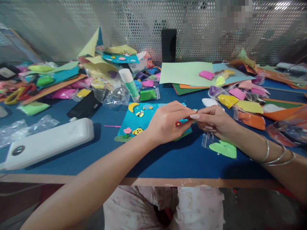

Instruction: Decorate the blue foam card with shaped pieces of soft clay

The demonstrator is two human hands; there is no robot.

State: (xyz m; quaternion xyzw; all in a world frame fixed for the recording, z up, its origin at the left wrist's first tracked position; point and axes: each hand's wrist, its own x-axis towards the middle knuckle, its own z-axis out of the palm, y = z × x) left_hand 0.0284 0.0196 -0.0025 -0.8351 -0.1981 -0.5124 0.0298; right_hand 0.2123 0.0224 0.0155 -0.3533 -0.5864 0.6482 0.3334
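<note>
My left hand (168,123) and my right hand (214,123) meet fingertip to fingertip, both closed in a pinch. A tiny pale bit shows between the fingertips, too small to name. Under my left hand lies a blue card (153,116) decorated with clay figures: a yellow moon (133,107), a bee (139,113), a pink flower (127,130), a yellow animal face (137,131) and a red flower (177,124). My left hand hides part of the card. Below my right hand is an open-looking plastic bag with light green clay (224,149).
A white power bank (50,143) lies at the left, near a black phone-like object (84,104). A glue stick (129,84) stands behind the card. Several clay packets (251,119) and paper sheets (185,72) lie around; a dark upright phone-shaped object (169,44) leans against the mesh.
</note>
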